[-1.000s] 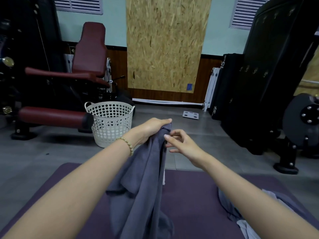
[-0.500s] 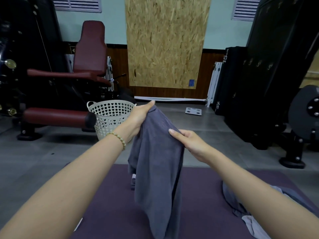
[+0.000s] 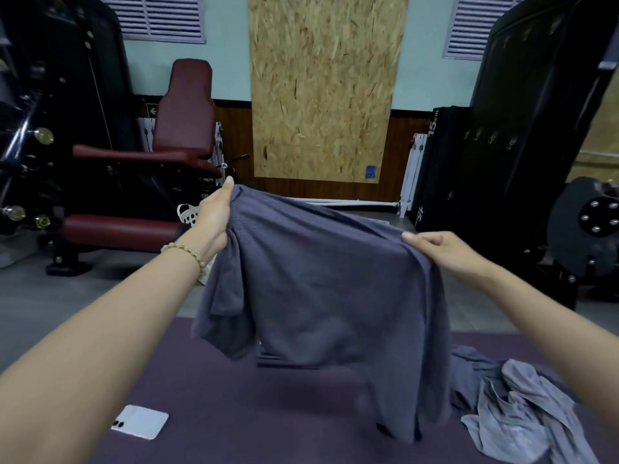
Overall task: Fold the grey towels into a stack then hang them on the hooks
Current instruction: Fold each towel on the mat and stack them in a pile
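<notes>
**Grey towel held up between both hands over the mat**

The left hand (image 3: pixel 214 219) grips one upper corner of the grey towel (image 3: pixel 318 289), with the thumb pointing up along the near side and the fingers hidden behind the cloth. A beaded bracelet (image 3: pixel 187 251) sits on that wrist. The right hand (image 3: pixel 445 252) pinches the towel's top edge at the other side, fingers curled over the fabric. It is held lower than the left hand, so the top edge slopes down from left to right.

The towel hangs between the two hands, raised in the air. Its left side bunches into folds under the left hand, and its lower right corner drops close to the purple mat (image 3: pixel 234 413); whether it touches cannot be told.

A crumpled heap of towels (image 3: pixel 522 416) lies on the mat to the right, under the right forearm. A white phone (image 3: pixel 140 421) lies on the mat at the left, well apart from the towel.

Behind the left hand part of a white perforated basket (image 3: pixel 186 212) shows on the grey floor (image 3: pixel 67 296), beside a dark red gym seat (image 3: pixel 187 108). A row of hooks (image 3: pixel 492 139) sits on the black panel at the right.
</notes>
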### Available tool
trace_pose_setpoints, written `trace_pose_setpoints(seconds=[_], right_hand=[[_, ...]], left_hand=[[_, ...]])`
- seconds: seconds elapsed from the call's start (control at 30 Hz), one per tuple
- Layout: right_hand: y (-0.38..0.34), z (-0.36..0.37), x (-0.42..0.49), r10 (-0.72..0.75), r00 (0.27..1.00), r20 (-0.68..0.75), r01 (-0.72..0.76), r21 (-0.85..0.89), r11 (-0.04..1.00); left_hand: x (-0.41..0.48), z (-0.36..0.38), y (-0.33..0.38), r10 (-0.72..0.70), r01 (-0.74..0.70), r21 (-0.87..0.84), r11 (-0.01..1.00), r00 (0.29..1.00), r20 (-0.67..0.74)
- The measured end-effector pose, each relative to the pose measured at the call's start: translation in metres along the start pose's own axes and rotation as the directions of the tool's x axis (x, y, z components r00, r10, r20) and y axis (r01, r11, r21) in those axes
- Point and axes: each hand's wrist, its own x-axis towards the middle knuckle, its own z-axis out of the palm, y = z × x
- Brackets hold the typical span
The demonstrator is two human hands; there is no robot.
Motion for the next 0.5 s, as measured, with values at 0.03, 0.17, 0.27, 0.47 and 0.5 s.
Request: trace_pose_setpoints(seconds=[0.03,0.17,0.27,0.47,0.5], right_hand=[[-0.006,-0.004,-0.004,0.012,1.000,-0.020,-0.011,0.041,0.999],[-0.016,-0.005,-0.013,0.029,0.997,-0.069,-0.019,0.139,0.990],[-0.010,0.012,-0.014,0.066,0.997,-0.049,-0.058,0.154,0.986],[0.039,0.061,0.013,0.127,0.992,0.019,-0.128,0.159,0.979],[0.052,0.069,0.021,0.139,0.990,0.033,-0.143,0.161,0.977]], left_hand=[[-0.003,-0.002,0.004,0.008,-0.008,0.011,1.000,1.000,0.015],[-0.018,-0.016,0.006,0.090,-0.096,0.135,0.986,0.995,0.047],[-0.025,-0.033,-0.014,0.077,-0.084,0.173,0.981,0.996,0.044],[0.006,-0.078,-0.102,-0.053,0.038,0.312,0.949,0.998,0.042],[0.014,-0.082,-0.121,-0.085,0.064,0.356,0.932,0.995,0.046]])
